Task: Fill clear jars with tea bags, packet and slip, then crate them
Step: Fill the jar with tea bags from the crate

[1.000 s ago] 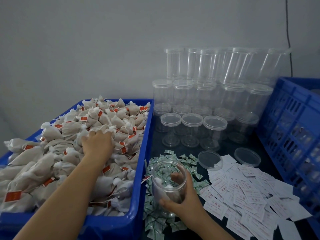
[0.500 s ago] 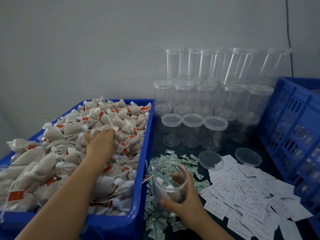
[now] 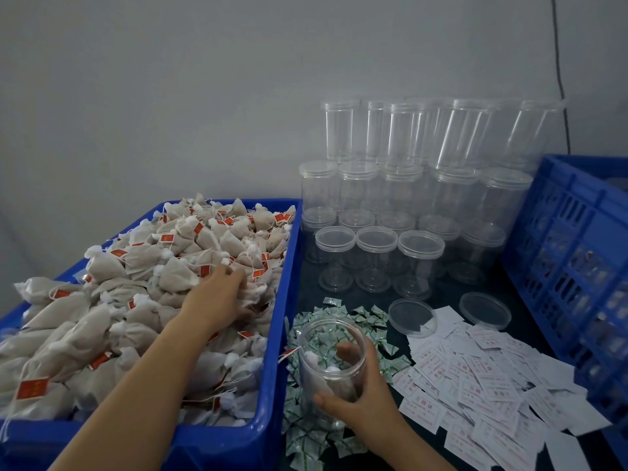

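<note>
The deep blue plastic bin [image 3: 287, 266] heaped with pale mesh tea bags bearing red tags [image 3: 136, 300] sits at the left, within easy reach, likely so bags can be scooped without looking away from the jar. The left hand [image 3: 217, 297] rests palm down on the heap near the bin's right wall, its fingers [image 3: 238, 277] bent into the bags; whether they pinch one I cannot tell, since the fingertips are buried.

Just right of the bin wall, the right hand [image 3: 360, 399] grips the open clear plastic jar [image 3: 331, 358], thumb across the front and fingers wrapped behind, probably steadying it, mouth up, for filling. A few bags already lie inside, between thumb and fingers. The jar stands on scattered green-and-white packets [image 3: 306, 433]; white printed slips [image 3: 492, 385] lie beyond the knuckles.
</note>
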A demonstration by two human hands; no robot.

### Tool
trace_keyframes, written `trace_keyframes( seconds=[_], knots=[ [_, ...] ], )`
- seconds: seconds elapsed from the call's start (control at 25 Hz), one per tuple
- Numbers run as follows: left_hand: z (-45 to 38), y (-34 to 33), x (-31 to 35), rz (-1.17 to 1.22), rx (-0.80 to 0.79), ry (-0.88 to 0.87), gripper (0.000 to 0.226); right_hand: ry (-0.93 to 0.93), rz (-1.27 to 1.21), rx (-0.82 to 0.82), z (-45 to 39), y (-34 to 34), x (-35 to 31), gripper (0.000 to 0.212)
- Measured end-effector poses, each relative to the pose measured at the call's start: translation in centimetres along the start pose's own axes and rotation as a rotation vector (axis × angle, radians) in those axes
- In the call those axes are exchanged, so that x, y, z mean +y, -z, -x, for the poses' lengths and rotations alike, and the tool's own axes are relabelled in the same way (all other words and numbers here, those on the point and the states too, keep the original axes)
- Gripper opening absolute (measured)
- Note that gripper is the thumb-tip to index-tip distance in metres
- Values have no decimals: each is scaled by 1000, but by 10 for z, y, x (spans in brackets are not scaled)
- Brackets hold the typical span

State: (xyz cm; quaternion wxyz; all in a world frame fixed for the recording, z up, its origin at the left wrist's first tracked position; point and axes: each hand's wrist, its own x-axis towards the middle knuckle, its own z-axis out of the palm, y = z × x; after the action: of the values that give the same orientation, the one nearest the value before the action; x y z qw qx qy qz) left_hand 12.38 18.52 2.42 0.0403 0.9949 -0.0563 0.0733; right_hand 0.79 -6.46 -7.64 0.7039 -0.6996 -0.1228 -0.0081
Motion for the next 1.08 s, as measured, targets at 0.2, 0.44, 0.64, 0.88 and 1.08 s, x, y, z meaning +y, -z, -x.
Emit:
trace_keyframes(
  seconds=[0.2, 0.44, 0.64, 0.88, 1.08],
  knots=[
    [0, -1, 5, 79, 47, -9, 26, -2, -16, 1, 0, -1, 0, 100],
    [0, 8, 9, 339, 163, 18, 43, -6, -23, -3, 0, 0, 2, 104],
    [5, 48, 36, 418, 89, -161, 12, -30, -6, -10, -1, 1, 3, 105],
    [26, 97, 79, 432, -56, -333, 14, -12, -15, -1, -1, -1, -1, 98],
    [49, 78, 117, 354, -245, -513, 15, -13, -8, 21, -1, -2, -3, 90]
  ],
)
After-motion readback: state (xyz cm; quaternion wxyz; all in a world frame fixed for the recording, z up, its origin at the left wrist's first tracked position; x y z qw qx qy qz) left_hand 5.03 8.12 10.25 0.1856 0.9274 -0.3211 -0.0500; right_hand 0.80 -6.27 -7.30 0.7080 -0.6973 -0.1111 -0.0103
